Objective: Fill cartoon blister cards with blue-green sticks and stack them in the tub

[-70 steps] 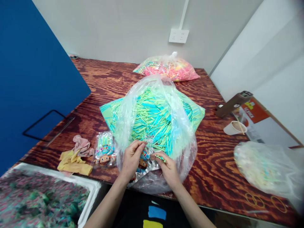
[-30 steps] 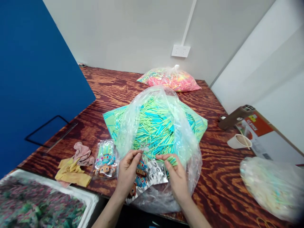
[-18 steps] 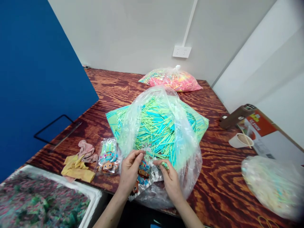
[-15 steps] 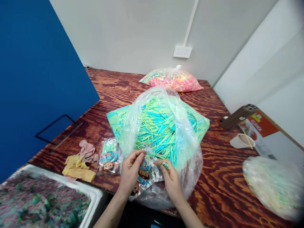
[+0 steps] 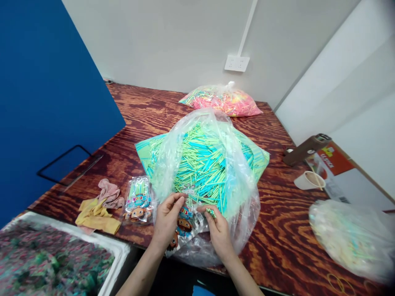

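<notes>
My left hand (image 5: 166, 220) is closed, thumb and fingers pinching the top of a clear printed packet (image 5: 185, 225) with cartoon faces. My right hand (image 5: 219, 232) holds a small bundle of green and blue sticks (image 5: 211, 212), ends showing, and its fingertips are at the packet's right edge; whether they also grip it I cannot tell. Behind both hands lies a big open plastic bag (image 5: 173, 154) full of loose green and blue thin sticks (image 5: 203, 160). Left of my left hand is a filled packet (image 5: 138, 200) of the same print.
Pink and yellow cloths (image 5: 98, 216) lie on the wood-patterned table (image 5: 274, 242) at left, near a white-rimmed box (image 5: 123, 246). Right are a brown bottle (image 5: 305, 150), a cup (image 5: 309, 181), a carton (image 5: 336, 158) and a plastic bag (image 5: 348, 238). Behind sits a tied bag (image 5: 222, 100).
The view has shifted slightly, so everything sits a little further left and higher. Both hands keep nearly the same hold on the packet and the sticks.
</notes>
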{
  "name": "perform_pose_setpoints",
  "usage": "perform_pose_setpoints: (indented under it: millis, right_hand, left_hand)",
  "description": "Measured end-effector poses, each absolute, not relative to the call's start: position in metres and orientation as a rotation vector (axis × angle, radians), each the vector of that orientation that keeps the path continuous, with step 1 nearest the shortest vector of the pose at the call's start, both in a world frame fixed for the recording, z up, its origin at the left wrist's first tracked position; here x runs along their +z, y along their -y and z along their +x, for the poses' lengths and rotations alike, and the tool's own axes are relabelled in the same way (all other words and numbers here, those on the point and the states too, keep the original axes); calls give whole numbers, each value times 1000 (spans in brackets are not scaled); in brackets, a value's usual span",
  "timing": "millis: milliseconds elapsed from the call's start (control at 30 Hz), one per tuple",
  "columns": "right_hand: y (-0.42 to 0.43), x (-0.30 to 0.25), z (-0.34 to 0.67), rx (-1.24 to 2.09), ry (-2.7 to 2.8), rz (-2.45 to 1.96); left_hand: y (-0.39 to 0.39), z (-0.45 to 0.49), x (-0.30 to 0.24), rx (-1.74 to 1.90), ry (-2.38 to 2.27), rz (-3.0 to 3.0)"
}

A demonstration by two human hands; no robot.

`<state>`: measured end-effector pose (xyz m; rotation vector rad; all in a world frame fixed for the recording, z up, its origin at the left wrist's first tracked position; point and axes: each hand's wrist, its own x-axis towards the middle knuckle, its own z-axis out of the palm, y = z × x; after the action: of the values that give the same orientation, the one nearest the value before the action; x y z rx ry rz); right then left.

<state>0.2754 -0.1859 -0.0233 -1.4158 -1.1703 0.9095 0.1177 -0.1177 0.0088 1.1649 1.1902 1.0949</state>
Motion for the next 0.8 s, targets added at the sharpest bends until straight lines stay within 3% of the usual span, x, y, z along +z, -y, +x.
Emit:
perform_pose_setpoints:
  millis: [800]
  right_hand:
    - [186,-25,274,897,1143,-1392]
  left_hand:
    - [121,122,5,1074,-1184,1018]
